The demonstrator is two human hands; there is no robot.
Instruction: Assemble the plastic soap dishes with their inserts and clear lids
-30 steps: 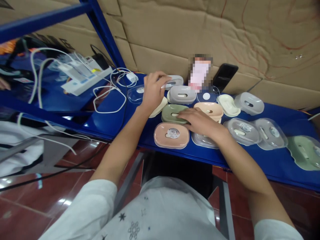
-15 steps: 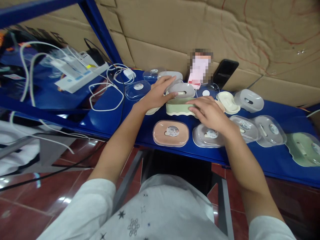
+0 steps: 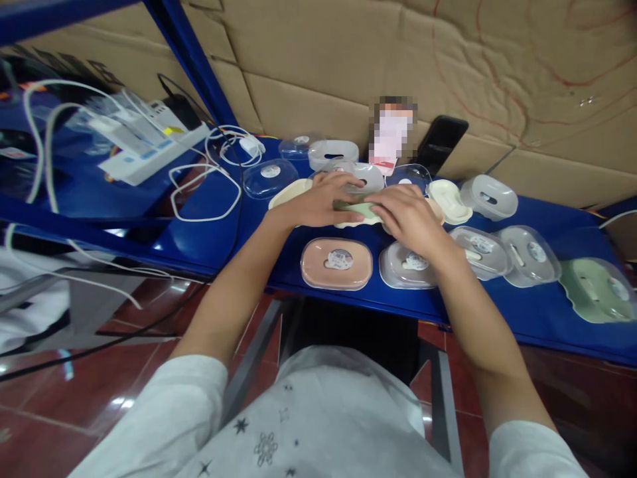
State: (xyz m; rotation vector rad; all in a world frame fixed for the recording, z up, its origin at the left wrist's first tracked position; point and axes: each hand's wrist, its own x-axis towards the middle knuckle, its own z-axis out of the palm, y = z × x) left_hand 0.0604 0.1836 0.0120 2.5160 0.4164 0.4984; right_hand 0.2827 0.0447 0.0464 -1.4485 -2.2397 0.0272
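Note:
A pale green plastic box (image 3: 361,211) with a wavy lower edge is between my hands on the blue shelf, largely covered by fingers. My left hand (image 3: 323,199) is closed around its left side, with thumb in front. My right hand (image 3: 405,212) grips the right side with bent fingers. Just behind stands a grey box (image 3: 371,178) with an oval slot. A cream tray (image 3: 288,194) lies by my left hand, partly behind it. Below my right wrist is a grey box with a clear lid (image 3: 398,269), and a peach lidded box (image 3: 337,265) sits nearer the front edge.
More lidded grey boxes (image 3: 530,255) and a green one (image 3: 592,289) line the right side. Loose clear lids (image 3: 271,178) lie at the back. Two phones lean on the cardboard, one dark (image 3: 442,143). White cables and a power strip (image 3: 144,162) occupy the left.
My left hand has come down from the grey box onto the green box. The green box's front wall, visible before, is now mostly covered. My right hand has shifted slightly left.

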